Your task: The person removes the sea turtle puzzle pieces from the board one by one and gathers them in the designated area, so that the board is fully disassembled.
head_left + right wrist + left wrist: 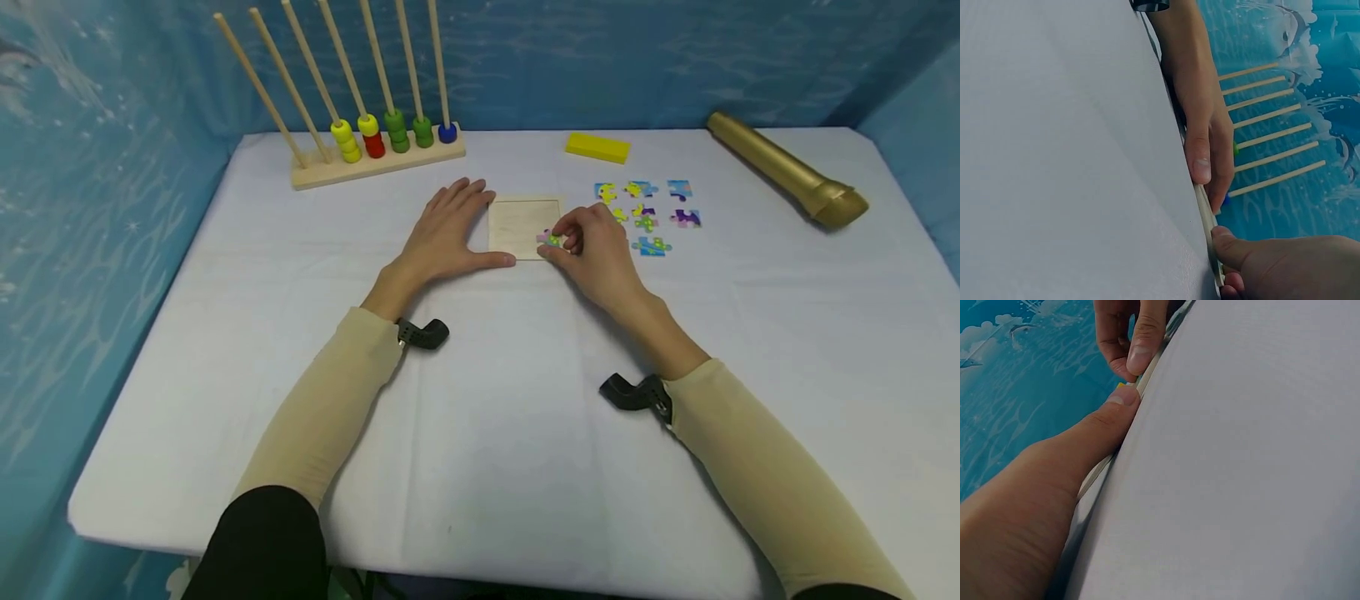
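Observation:
A square wooden puzzle tray (517,218) lies on the white tablecloth. My left hand (448,229) rests beside it with the fingers spread, and its thumb (1124,395) touches the tray's near left corner. At the near right part of the tray, my right hand (600,257) pinches a pink and green jigsaw piece (549,238) between thumb and fingers. In the wrist views this piece is mostly hidden by the fingers. Right of the tray lie several loose jigsaw pieces, among them a purple one (686,218) and a blue-green one (652,247).
A wooden peg abacus (375,171) with coloured beads stands at the back left. Behind the loose pieces lies a yellow block (597,147). A gold cylinder with a flared end (783,167) lies at the back right. Blue patterned curtains border the table.

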Available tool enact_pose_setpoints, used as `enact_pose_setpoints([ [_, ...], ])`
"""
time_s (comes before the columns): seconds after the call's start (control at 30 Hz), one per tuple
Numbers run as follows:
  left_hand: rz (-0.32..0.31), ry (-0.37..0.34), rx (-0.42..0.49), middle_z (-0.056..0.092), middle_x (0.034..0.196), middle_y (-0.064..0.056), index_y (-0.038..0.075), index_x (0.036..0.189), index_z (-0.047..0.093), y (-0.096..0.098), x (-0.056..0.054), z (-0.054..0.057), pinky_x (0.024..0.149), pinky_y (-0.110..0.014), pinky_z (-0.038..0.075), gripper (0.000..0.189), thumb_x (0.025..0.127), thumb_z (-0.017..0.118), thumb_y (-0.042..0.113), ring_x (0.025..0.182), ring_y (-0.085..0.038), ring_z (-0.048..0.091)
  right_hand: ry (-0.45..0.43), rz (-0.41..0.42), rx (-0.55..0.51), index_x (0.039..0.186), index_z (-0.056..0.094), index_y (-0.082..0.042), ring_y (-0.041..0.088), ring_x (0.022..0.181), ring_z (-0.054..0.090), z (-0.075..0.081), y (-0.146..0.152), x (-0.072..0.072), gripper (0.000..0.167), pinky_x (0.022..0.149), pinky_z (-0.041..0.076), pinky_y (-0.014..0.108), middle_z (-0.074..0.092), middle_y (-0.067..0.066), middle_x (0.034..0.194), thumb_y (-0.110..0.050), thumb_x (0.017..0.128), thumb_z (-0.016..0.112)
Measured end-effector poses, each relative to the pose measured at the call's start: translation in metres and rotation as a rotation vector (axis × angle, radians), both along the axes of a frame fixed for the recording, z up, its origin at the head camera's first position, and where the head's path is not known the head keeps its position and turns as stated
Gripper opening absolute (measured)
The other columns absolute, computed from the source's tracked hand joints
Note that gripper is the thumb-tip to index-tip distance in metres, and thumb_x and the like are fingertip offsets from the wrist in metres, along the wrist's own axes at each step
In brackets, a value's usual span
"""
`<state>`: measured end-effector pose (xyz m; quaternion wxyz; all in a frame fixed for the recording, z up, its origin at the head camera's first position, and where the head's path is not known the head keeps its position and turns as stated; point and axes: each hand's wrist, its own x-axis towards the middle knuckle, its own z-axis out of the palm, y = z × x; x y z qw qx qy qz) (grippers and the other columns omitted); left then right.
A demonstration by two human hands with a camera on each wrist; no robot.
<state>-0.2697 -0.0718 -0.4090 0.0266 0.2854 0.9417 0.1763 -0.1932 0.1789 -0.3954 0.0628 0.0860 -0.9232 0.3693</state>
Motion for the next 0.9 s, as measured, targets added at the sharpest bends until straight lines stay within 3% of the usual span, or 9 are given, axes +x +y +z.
enact_pose_setpoints([
  [0.5, -0.003, -0.005, 0.011, 0.021, 0.177, -0.003, 0.019, 0.166, 0.033, 0.0005, 0.0005, 0.0007, 0.134, -0.042, -0.001, 0.110, 0.082, 0.069, 0.080, 0.165, -0.024, 0.009, -0.023, -0.039, -0.009, 0.111, 0.064, 0.005, 0.030, 0.095, 0.048, -0.0004, 0.0003, -0.0001, 0.034, 0.083, 0.037, 0.036, 0.049, 0.018, 0.105, -0.020, 0.095, 0.081],
  [0.9, 0.003, -0.004, 0.004, 0.021, 0.177, -0.004, 0.019, 0.166, 0.033, -0.0005, 0.0018, 0.0015, 0.135, -0.043, 0.000, 0.109, 0.082, 0.069, 0.079, 0.165, -0.024, 0.009, 0.048, -0.027, -0.051, 0.107, 0.064, 0.002, 0.026, 0.087, 0.052, -0.0046, 0.0009, -0.0023, 0.033, 0.078, 0.038, 0.032, 0.055, 0.017, 0.098, -0.018, 0.092, 0.084],
])
